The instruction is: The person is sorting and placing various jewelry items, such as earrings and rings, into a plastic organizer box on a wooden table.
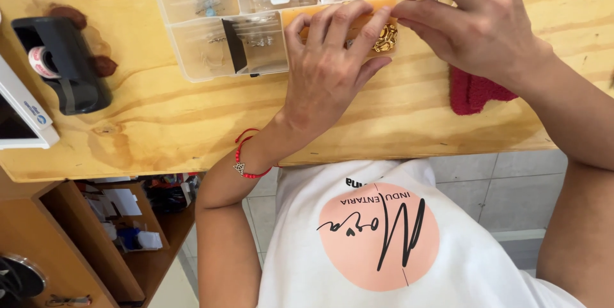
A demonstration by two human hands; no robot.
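Your desk of light wood ends just before your body, and bare room stays between its near edge and the clear compartment box. A black tape dispenser stands at the left, a red cloth at the right. Both forearms reach forward (the left wrist bent). Your left hand presses flat on a small orange packet with golden pieces; your right hand pinches its upper corner.
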